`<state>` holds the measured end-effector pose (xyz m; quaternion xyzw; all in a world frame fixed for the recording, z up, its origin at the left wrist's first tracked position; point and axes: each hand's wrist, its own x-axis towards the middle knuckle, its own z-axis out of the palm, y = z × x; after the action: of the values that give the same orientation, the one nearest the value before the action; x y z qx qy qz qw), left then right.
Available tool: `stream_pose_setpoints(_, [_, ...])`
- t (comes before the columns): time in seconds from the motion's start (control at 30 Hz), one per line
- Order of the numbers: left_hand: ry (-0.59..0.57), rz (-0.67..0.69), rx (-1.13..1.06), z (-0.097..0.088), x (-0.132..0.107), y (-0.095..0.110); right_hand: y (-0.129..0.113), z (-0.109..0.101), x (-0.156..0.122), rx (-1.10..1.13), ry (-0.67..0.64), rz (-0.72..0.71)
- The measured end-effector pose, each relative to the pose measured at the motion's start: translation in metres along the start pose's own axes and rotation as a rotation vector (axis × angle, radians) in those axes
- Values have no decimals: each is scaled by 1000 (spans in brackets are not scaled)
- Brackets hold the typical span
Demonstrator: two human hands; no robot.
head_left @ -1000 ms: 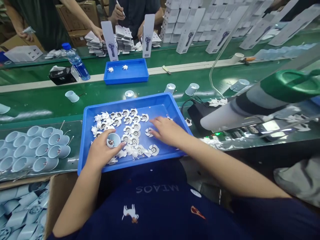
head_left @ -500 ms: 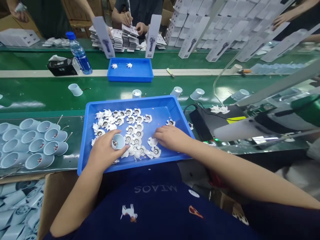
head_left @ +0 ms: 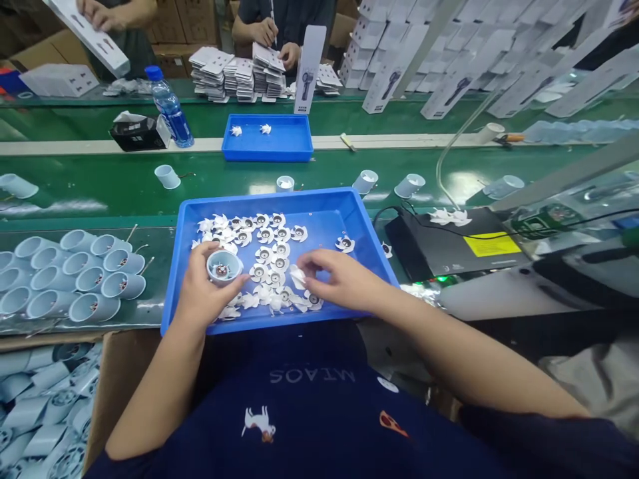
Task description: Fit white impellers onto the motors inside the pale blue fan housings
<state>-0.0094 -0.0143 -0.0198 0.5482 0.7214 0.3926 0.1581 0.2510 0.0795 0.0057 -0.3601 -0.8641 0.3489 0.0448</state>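
Observation:
My left hand [head_left: 196,287] grips a pale blue plastic cup [head_left: 223,267] over the left part of the blue tray [head_left: 269,197], its open end up and a small dark part inside. My right hand [head_left: 341,280] is over the tray's middle, its fingertips pinching a white plastic impeller [head_left: 298,276]. Many similar white impellers with round centres [head_left: 264,253] lie loose and overlapping in the tray, close beneath both hands. The right side of the tray floor shows bare blue, with one impeller [head_left: 345,244] lying apart.
Rows of pale blue cups [head_left: 74,276] lie on their sides left of the tray, above a box of more cups [head_left: 50,406]. A black device [head_left: 449,246] stands to the right. Beyond, a green conveyor carries loose cups, a smaller blue tray [head_left: 267,138], and a water bottle [head_left: 170,106].
My right hand has gone from lying flat to pinching an impeller, lifted from the pile. The cup in my left hand has shifted slightly up and left.

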Motion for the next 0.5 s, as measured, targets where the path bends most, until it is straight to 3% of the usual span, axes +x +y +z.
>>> stream_pose_setpoints(0.1, [-37,60,-228,2,-3,3,-1,0,-21,1020,41,-60])
stream_pose_setpoints(0.17, [-112,108,-355,3,-5,13,-2,7,-31,1489,1,-12])
stream_pose_setpoints(0.27, [-222,144,-408,5,-9,38,-2,16,-40,1742,-58,39])
stream_pose_setpoints(0.37, [-285,157,-398,7,-14,60,2,19,-44,1820,-72,15])
stream_pose_setpoints(0.5, [-336,211,-342,8,-19,69,9,21,-49,1858,-75,23])
